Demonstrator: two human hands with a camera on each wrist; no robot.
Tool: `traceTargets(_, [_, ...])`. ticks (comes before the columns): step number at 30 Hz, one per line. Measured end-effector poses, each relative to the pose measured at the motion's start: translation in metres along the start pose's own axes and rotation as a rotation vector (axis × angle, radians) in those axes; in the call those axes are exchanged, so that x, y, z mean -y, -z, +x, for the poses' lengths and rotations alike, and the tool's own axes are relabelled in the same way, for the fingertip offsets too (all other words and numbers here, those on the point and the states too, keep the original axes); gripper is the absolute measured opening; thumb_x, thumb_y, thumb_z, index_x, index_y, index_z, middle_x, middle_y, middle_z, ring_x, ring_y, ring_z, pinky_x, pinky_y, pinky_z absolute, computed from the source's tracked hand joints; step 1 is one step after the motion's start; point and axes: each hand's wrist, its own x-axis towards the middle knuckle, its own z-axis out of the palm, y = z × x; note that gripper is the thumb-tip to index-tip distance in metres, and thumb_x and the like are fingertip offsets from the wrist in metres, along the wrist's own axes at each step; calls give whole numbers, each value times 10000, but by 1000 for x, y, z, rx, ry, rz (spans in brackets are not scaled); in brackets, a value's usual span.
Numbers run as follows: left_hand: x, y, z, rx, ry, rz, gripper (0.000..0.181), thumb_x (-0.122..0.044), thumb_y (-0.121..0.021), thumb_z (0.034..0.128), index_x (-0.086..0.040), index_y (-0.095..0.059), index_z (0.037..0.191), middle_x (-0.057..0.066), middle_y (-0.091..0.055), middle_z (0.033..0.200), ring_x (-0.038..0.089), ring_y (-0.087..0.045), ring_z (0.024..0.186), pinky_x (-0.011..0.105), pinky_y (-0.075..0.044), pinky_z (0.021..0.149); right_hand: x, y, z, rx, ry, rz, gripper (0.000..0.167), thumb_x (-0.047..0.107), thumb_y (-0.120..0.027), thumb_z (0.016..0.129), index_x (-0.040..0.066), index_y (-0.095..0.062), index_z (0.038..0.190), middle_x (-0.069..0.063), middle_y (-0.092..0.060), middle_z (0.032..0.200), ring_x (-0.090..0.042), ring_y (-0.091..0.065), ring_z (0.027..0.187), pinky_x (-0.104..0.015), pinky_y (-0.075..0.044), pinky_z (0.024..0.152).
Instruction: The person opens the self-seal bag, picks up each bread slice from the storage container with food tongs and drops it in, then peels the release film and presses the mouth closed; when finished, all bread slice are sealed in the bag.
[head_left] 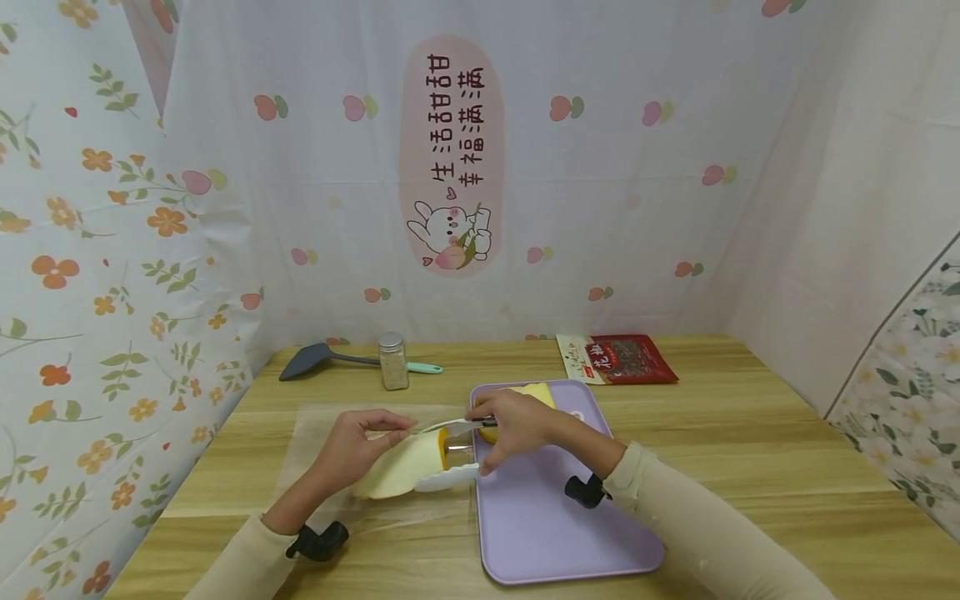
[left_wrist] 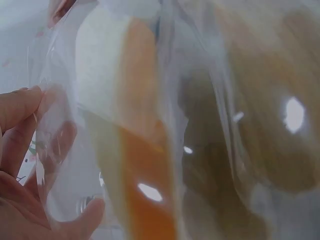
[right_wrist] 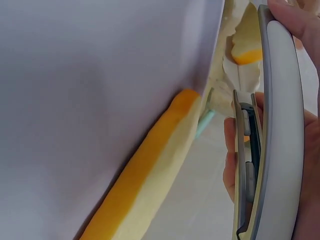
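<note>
In the head view my left hand (head_left: 356, 446) pinches the rim of a clear plastic bag (head_left: 307, 437). My right hand (head_left: 517, 425) grips a pair of tongs (head_left: 453, 477) with pale, broad tips. Between the tips is a pale yellow slice with an orange edge (head_left: 405, 467), which looks like bread. The clear film (left_wrist: 55, 185) covers that slice (left_wrist: 140, 100) in the left wrist view. Another such slice (right_wrist: 150, 165) lies on the purple tray (right_wrist: 100, 75), beside the tongs' handle (right_wrist: 285, 125) in the right wrist view.
Behind the bag, a spatula (head_left: 311, 360) lies on the wooden table, with a glass spice jar (head_left: 393, 362) standing in front of its handle. A red and white packet (head_left: 622, 360) lies behind the tray. Patterned curtains (head_left: 600, 183) hang at the back and sides.
</note>
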Motion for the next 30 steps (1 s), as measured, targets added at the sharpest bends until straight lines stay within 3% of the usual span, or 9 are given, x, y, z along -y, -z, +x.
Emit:
traceTargets(12, [-3,1,2,-3,19,-36,121,-107,-740,891,-68,-785,996,15,-759,1002,146,-721,916,341,-564,759,6,-3,8,27,-14,-27,801,504,-907,618,99,-680,1271,50,-583,1068,-126,-540,884,-224,-443,688])
traceTargets(25, [1,0,-2,9,27,-55,113,-134,-734,900,-98,-786,994,8,-757,999,134,-719,908,298,-563,759,11,-7,4,66,-41,-99,957,590,-892,562,117,-622,1350,21,-540,1086,-92,-480,851,-233,-424,620])
traceTargets(30, [1,0,-2,15,33,-54,112,-127,-731,901,-79,-785,987,9,-756,984,133,-719,903,294,-563,750,11,-9,2,85,-55,-85,1069,595,-897,566,84,-534,1433,-11,-516,1175,-106,-451,902,-232,-421,684])
